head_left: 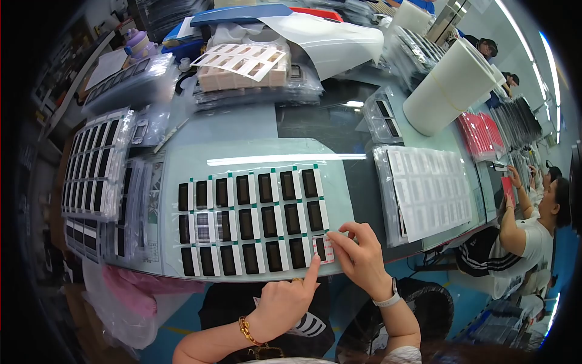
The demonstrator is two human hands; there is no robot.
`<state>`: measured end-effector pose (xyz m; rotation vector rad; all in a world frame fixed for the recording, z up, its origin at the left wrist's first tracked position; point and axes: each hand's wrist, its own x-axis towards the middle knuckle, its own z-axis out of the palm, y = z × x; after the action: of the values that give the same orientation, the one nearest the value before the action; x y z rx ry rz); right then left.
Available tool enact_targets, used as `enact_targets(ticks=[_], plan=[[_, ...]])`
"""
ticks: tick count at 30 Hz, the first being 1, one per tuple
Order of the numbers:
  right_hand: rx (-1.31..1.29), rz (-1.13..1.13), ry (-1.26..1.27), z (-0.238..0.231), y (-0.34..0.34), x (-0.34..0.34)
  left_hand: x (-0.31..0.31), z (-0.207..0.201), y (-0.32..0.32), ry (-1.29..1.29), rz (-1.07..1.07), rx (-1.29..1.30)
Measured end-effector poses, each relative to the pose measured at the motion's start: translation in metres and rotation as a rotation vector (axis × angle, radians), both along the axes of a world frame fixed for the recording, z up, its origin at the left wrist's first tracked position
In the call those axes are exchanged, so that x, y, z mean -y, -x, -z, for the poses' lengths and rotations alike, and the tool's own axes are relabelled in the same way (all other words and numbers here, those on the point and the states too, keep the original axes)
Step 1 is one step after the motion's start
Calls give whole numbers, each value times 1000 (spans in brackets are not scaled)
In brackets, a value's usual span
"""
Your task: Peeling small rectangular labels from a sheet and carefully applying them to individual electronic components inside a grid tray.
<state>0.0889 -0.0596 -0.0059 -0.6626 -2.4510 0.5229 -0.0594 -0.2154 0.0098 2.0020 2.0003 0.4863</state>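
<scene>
A sheet with rows of dark rectangular panels, white strips and green tabs lies flat on the glass-topped table. At its near right corner is a panel piece bordered by red-and-white film. My left hand presses a straight index finger onto the lower edge of that piece; its other fingers are curled and hold nothing. At the piece's upper right corner, my right hand pinches the edge of the film between thumb and index finger. The exact contact is small and partly hidden by the fingertips.
Bagged stacks of dark panels stand at the left. To the right lie a stack of white sheets and a large white roll. A pale block stack sits at the back. A co-worker sits at the far right.
</scene>
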Motion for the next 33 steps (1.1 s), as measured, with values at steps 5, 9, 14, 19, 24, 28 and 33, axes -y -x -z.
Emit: enact_targets(ticks=[5,9,14,19,24,28,33], plan=[[-15,-12,-35,2,1,-1,-5,-1,7,-21,38,-34],[27,55,-106,4,-1,4,-9,-3,9,-30,52,-24],[23,-2,-99,0,-20,9,-7,-3,8,8,21,-2],[123,-139,-118,-3,-24,11,-12,-4,10,-23,16,7],[155,-81,-165,-4,-10,9,-24,-5,15,-3,1,-30],[179,-75,-116,-4,0,9,-29,-7,16,42,10,-81],[154,-41,-83,-6,2,5,-31,-10,16,22,-6,-58]])
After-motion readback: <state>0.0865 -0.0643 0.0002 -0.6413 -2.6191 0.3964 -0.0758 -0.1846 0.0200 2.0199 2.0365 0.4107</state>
